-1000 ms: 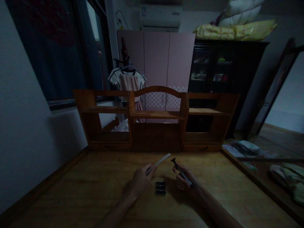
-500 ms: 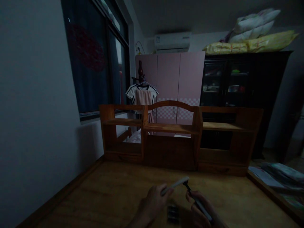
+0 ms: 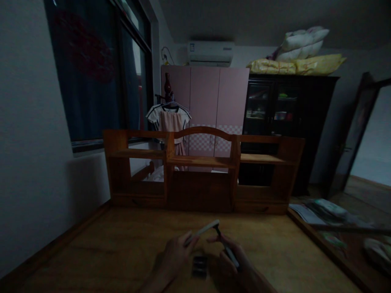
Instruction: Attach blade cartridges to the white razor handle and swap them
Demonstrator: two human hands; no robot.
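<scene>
Low in the head view, my left hand (image 3: 175,253) is closed round a slim, pale stick-like tool (image 3: 205,229) with a darker near end. It slants up to the right; its exact kind is too dark to make out. My right hand (image 3: 233,254) grips a razor (image 3: 228,251) with a grey handle and a dark neck. The razor's head meets the far tip of the pale tool, and they seem to touch. Between my forearms, a small dark pack with several segments (image 3: 200,266) lies on the wooden tabletop (image 3: 128,240).
A wooden shelf unit (image 3: 200,162) stands along the tabletop's far edge. On the left is a wall (image 3: 33,162) with a window. Papers and bags (image 3: 320,211) lie beyond the right edge. Behind are a pink wardrobe (image 3: 203,93) and a dark cabinet (image 3: 317,114).
The view has turned right, so the room and both hands appear farther left, and an open doorway shows at the right. Both hands keep their tools, tips still together.
</scene>
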